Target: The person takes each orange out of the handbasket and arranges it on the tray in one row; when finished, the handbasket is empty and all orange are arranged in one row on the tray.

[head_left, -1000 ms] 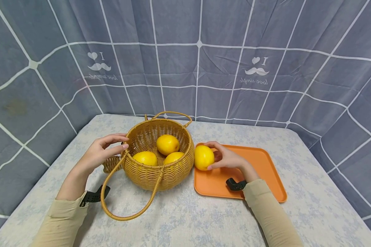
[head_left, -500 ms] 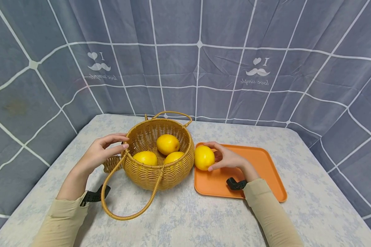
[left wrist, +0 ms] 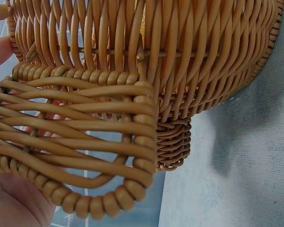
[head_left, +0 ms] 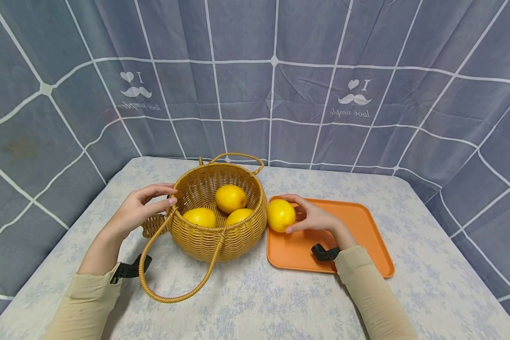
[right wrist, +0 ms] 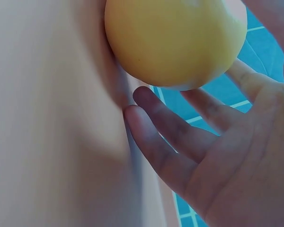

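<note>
My right hand holds a yellow lemon between thumb and fingers, at the left edge of the orange tray. In the right wrist view the lemon sits against the index side, while two lower fingers reach below it. Right beside the tray stands a round wicker basket with three lemons inside, one at the back, two nearer the front. My left hand touches the basket's left rim with nearly straight fingers. A woven wicker tab covers part of that palm in the left wrist view.
One basket handle loops down onto the patterned tablecloth in front; the other handle stands up at the back. A blue-grey curtain with white lines closes off the table behind and at the sides.
The lemon in my right hand has risen very slightly at the tray's left edge. My left hand and the basket stay where they were.
</note>
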Demonstrator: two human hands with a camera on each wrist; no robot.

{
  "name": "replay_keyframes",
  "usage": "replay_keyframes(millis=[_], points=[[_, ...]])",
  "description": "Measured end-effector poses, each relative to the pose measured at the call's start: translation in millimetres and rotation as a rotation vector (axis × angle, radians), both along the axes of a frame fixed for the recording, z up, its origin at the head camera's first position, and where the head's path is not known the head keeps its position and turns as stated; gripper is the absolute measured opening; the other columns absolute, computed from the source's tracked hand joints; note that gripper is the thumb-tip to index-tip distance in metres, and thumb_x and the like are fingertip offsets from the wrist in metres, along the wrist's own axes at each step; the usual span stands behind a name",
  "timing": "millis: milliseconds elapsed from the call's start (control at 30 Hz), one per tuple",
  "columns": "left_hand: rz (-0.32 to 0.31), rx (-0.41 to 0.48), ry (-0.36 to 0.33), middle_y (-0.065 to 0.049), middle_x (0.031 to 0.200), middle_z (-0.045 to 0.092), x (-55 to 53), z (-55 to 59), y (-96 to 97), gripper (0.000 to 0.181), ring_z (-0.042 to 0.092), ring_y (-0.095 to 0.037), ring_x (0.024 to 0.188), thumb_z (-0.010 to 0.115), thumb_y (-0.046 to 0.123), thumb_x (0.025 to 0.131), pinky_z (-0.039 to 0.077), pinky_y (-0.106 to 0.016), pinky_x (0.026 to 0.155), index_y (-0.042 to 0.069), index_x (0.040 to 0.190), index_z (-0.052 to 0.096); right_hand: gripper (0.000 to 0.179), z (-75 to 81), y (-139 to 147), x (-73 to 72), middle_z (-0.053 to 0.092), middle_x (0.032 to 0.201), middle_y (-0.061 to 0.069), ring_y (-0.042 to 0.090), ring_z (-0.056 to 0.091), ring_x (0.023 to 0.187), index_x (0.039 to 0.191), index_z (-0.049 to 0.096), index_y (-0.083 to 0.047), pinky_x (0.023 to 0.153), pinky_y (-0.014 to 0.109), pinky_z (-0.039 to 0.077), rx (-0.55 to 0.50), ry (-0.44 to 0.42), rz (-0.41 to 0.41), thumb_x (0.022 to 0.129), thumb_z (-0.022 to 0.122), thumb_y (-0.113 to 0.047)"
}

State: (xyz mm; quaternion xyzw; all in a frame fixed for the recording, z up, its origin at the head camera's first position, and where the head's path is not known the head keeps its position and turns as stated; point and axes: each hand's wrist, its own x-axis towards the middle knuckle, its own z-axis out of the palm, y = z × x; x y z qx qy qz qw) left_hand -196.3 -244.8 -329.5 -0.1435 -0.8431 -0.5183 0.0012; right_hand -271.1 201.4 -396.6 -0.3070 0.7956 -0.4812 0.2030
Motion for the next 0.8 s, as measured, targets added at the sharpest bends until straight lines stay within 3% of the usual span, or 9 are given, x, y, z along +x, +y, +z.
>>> replay_keyframes(millis=[267, 467, 600, 800], points=[[-0.001, 0.003, 0.0, -0.013, 0.139, 0.043, 0.2, -0.1, -0.1, 0.035, 0.025, -0.037, 0.135, 0.064, 0.026, 0.091, 0.02, -0.065, 0.103, 0.003, 0.118, 0.061, 0.088, -0.1, 0.2, -0.3, 0.037, 0.142, 0.005, 0.028, 0.05, 0.115, 0.146, 0.03, -0.014, 0.096, 0.043, 0.043, 0.0, 0.003, -0.006, 0.075, 0.081, -0.015], [-0.004, 0.0, 0.004, -0.014, 0.139, 0.043, 0.6, -0.2, 0.3, 0.036, 0.025, -0.038, 0.135, 0.063, 0.025, 0.092, 0.021, -0.065, 0.102, 0.003, 0.119, 0.06, 0.086, 0.9, 3.2, 0.1, 0.033, 0.144, 0.014, 0.033, 0.049, 0.119, 0.146, 0.028, -0.01, 0.097, 0.045, 0.043, -0.045, -0.006, -0.014, 0.077, 0.079, -0.014], [-0.008, 0.003, 0.005, -0.013, 0.139, 0.043, 0.2, -0.8, 0.8, 0.037, 0.025, -0.037, 0.135, 0.063, 0.026, 0.092, 0.022, -0.064, 0.102, 0.002, 0.12, 0.059, 0.083, 7.6, 9.4, -0.1, 0.032, 0.146, 0.015, 0.037, 0.043, 0.125, 0.145, 0.03, -0.013, 0.099, 0.05, 0.04, -0.094, -0.001, -0.038, 0.077, 0.078, -0.011], [-0.009, 0.009, 0.011, -0.013, 0.138, 0.044, 0.2, -1.8, 0.3, 0.037, 0.026, -0.037, 0.135, 0.063, 0.025, 0.091, 0.022, -0.063, 0.103, 0.001, 0.12, 0.059, 0.076, 27.5, 16.9, -4.5, 0.029, 0.148, 0.009, 0.039, 0.035, 0.13, 0.145, 0.031, -0.017, 0.101, 0.054, 0.035, -0.079, 0.089, -0.058, 0.082, 0.074, -0.012]])
